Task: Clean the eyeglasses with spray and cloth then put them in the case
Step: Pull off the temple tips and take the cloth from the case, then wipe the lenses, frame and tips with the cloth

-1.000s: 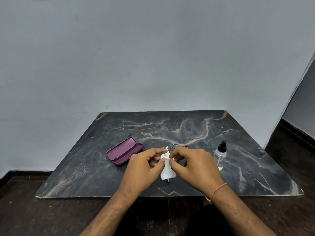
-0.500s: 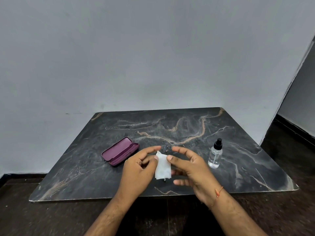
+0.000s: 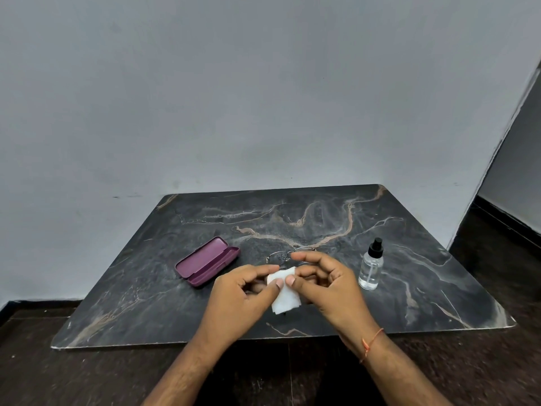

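Dark marbled worktop (image 3: pixel 409 288): open maroon case (image 3: pixel 207 261), wire-framed eyeglasses (image 3: pixel 285 255), upright spray bottle (image 3: pixel 371 268); left hand (image 3: pixel 240 300) and right hand (image 3: pixel 328 284) pinching white cloth (image 3: pixel 285 297).

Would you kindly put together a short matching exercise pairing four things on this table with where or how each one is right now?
Things:
1. case
2. spray bottle
3. cloth
4. eyeglasses

States:
A. pinched between the left hand and the right hand
B. standing upright at the right of the table
C. lying open, to the left of the hands
D. lying just beyond the fingertips, thin metal frame

Pairs: 1-C, 2-B, 3-A, 4-D
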